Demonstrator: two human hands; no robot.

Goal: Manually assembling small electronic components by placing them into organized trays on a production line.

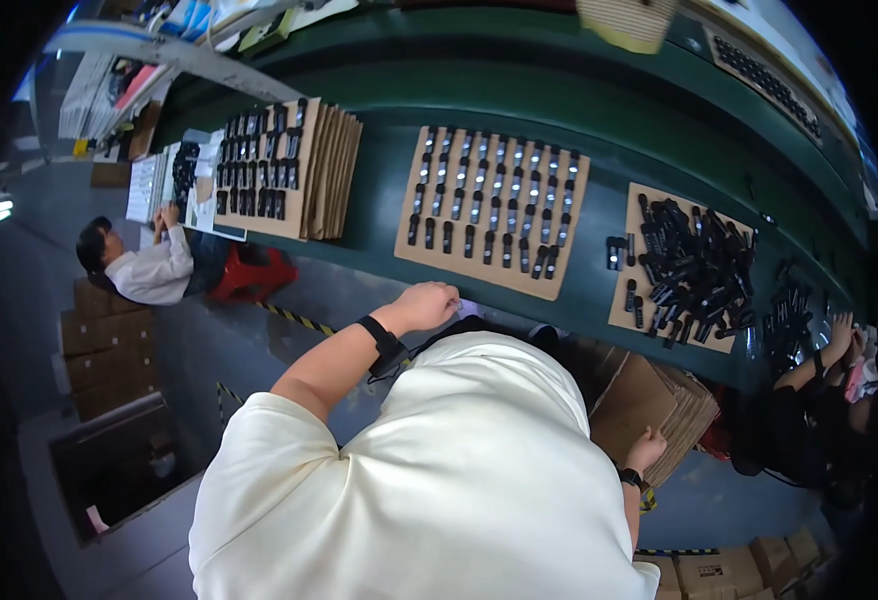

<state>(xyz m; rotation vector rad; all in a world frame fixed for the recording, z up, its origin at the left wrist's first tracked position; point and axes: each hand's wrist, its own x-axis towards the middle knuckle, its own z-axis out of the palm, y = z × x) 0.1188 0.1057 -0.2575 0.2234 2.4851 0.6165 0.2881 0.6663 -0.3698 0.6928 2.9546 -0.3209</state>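
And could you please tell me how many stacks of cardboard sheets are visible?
2: a left stack on the green table, and a second stack lower in the picture, at the person's right hand. Others may be hidden.

Three cardboard sheets [457, 263] bearing black devices [498, 185] line the desk's [379, 195] near edge; the middle one carries thirty-six, four rows of nine; the right-hand heap [694, 265] is uncountable.

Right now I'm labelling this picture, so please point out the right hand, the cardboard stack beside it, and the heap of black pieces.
Right hand [646, 451]: head view, middle of the hand.
Cardboard stack [647, 397]: head view, face of a large sheet.
Heap of black pieces [694, 265]: head view, middle of the heap.
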